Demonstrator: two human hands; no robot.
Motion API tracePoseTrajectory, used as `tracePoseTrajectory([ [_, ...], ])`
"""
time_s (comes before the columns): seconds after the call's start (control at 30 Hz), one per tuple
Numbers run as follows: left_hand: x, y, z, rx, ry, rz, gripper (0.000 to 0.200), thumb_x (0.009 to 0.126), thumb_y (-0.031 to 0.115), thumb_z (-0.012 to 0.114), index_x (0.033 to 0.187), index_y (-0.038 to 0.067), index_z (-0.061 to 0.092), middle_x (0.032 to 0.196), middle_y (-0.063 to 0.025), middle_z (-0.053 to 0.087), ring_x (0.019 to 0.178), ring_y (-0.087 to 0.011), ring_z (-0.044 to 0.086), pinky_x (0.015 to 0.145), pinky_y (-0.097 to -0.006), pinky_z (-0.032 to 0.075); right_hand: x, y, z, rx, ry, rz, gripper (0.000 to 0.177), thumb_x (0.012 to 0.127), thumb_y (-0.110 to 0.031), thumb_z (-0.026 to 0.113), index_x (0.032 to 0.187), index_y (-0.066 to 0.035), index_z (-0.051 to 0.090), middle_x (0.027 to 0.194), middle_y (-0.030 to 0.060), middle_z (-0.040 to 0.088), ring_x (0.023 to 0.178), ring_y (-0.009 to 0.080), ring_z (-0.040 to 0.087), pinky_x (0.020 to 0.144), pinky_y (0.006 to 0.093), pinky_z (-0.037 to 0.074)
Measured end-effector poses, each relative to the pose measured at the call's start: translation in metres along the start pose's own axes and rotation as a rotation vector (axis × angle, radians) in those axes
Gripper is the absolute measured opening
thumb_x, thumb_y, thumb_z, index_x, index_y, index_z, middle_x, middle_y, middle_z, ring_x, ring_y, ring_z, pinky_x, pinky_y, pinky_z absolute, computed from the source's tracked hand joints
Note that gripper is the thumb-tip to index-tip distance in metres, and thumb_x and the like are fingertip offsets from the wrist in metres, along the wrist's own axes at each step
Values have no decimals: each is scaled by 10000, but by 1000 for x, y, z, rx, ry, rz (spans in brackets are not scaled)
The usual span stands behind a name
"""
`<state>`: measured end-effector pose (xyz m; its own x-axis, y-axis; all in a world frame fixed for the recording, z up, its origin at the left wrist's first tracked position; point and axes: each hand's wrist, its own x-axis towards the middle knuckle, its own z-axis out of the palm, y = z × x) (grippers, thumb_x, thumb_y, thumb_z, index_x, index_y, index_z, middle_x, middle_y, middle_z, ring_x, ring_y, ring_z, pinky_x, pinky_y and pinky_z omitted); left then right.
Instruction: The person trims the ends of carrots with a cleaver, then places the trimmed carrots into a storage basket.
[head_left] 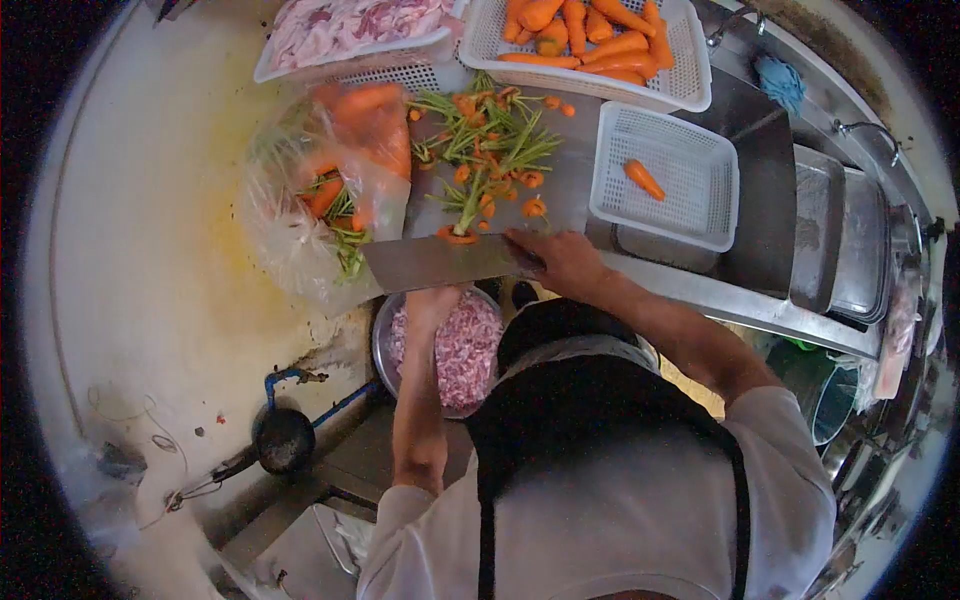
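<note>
My right hand (565,262) is wrapped round the handle of a broad cleaver (435,264), whose blade points left across the near edge of the steel worktop. My left hand (435,303) is just below the blade, which hides its fingers, so I cannot see whether it holds anything. Beyond the blade, cut carrot tops (500,150) with green stems and orange slices lie in a heap. To the left, a clear plastic bag (290,215) contains carrots with their greens. On the right, a white basket (665,215) holds a single trimmed carrot (644,180).
Behind the heap stand a white basket (690,85) of carrots and a tray of raw meat (360,30). A metal bowl of chopped meat (465,350) sits below the worktop edge. On the right is a sink with a blue cloth (780,84) and a faucet (868,130).
</note>
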<state>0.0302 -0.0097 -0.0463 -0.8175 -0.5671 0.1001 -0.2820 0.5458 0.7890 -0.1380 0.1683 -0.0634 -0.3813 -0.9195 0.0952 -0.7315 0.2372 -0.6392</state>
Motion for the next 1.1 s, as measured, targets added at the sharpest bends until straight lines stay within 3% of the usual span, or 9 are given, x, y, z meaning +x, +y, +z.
tracePoseTrajectory([
  [0.1,-6,12,-19,-36,-208,-291,392,681,47,685,1065,21,613,958,-108,648,892,-270,633,811,-351,486,-7,5,-17,8,-54,82,424,843,-214,622,1260,-158,575,840,210,662,789,405,645,679,493,511],
  [0.3,11,37,-34,-35,10,6,440,665,-2,686,1092,14,577,933,-69,633,872,-172,622,752,-307,487,-36,70,-12,76,-56,278,245,858,-154,582,1060,-47,670,879,260,642,850,412,626,767,461,498],
  [0.4,37,8,-4,-389,-232,-408,467,733,32,702,1172,33,542,947,-43,627,851,-154,611,718,-292,484,-42,57,-37,140,-202,455,283,858,-142,586,1113,-40,651,900,277,633,864,430,608,752,455,487],
  [0.47,56,-3,26,-678,-321,-556,491,791,101,715,1233,43,511,991,-34,623,824,-146,600,670,-292,481,-56,63,-15,171,109,308,252,858,-155,595,1057,-10,648,825,255,625,744,384,621,716,447,472],
  [0.77,151,114,3,-859,250,193,415,902,179,634,1259,25,487,1129,-120,620,990,-211,617,856,-368,523,-85,71,-24,525,263,728,185,840,-133,625,983,-19,650,661,107,617,552,207,545,539,365,431],
  [0.9,114,37,-57,-437,869,-4,165,894,54,564,1050,1,583,971,-124,680,840,-177,651,693,-285,516,-104,59,-26,548,463,645,192,881,-180,596,743,-50,566,566,7,507,450,91,452,422,290,365],
  [1.0,110,-65,-97,-241,863,-64,148,861,89,571,966,2,630,932,-153,686,798,-212,666,665,-333,511,-121,60,-23,646,489,730,186,876,-168,595,744,-44,553,568,13,501,461,96,465,424,290,370],
  [1.07,118,-145,-110,605,78,-275,295,820,262,603,958,6,654,942,-190,686,816,-272,678,713,-381,514,-128,71,-11,735,467,792,175,872,-163,597,755,-39,556,571,16,499,468,97,467,425,290,369],
  [1.1,126,-193,-113,603,72,-268,295,820,262,603,958,6,654,942,-190,686,816,-272,678,713,-381,514,-127,82,-2,598,469,661,164,867,-160,601,770,-34,557,582,23,502,473,98,471,426,291,366],
])
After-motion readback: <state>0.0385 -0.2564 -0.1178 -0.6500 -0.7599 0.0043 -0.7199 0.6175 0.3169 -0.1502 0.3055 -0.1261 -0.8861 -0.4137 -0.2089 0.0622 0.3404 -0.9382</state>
